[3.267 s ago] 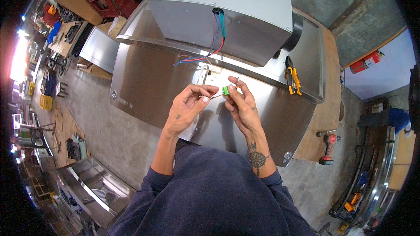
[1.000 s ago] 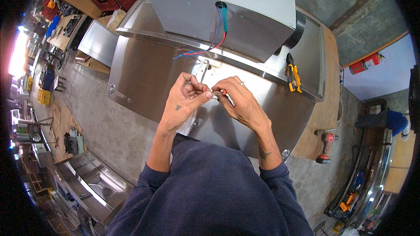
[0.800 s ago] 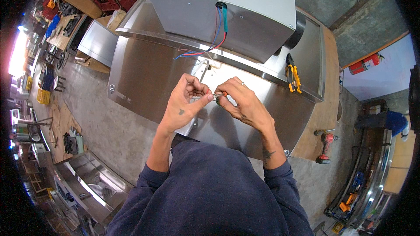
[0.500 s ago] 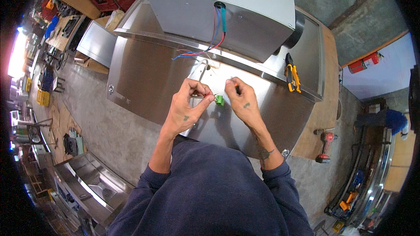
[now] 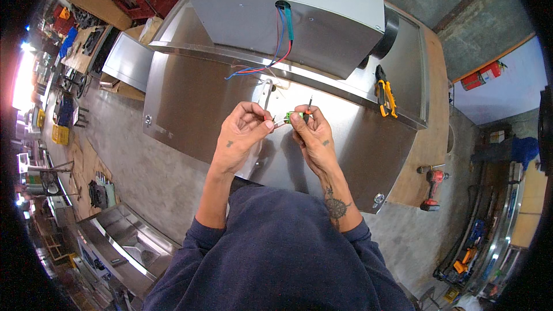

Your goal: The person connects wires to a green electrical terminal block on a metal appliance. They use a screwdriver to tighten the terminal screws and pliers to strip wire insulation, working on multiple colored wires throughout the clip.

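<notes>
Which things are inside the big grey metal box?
Blue and red wires and a green sleeve emerge from a round hole; the grey metal box covers the rest.

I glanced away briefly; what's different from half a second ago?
The green connector, which hung by the left hand's fingertips, has moved slightly away from the body. The right hand, apart from it then, has come in and taken hold of it, keeping its slim tool. The left hand keeps its grip on a thin wire. Pliers, drill and metal box stayed put.
</notes>
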`<state>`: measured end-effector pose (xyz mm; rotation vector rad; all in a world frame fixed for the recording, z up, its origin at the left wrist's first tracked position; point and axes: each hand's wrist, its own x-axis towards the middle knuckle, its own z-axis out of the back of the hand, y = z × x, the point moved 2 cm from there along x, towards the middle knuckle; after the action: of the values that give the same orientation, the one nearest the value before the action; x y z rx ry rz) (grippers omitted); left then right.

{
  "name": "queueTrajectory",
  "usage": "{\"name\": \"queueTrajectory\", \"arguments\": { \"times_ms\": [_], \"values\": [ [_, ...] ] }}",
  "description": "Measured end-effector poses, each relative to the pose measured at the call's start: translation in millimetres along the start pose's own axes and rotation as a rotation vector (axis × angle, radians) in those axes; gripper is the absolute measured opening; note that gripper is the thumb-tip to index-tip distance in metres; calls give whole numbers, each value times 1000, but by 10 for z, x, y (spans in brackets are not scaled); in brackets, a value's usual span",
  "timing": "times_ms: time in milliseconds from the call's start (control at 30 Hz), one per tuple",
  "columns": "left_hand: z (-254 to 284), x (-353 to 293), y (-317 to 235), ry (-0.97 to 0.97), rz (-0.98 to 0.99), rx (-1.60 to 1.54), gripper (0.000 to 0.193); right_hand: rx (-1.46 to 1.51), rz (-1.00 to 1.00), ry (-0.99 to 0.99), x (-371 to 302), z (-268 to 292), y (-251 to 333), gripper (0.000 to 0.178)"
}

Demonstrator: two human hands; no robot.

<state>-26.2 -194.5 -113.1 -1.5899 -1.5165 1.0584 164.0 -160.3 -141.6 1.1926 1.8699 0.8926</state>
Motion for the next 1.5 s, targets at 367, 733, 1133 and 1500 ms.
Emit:
{"name": "queueTrajectory", "arguments": {
  "times_ms": [367,733,1133,1500],
  "values": [
    [38,14,18,39,172,-129,34,-83,47,72,-5,-32,87,43],
    [-75,9,23,-30,141,4,36,-216,107,-16,-30,-79,132,40],
    [-84,11,41,-68,131,-26,33,-271,123,-24,-28,-101,165,35],
    [-107,18,40,-80,126,-28,32,-317,154,-21,-34,-112,202,36]
  ]
}}
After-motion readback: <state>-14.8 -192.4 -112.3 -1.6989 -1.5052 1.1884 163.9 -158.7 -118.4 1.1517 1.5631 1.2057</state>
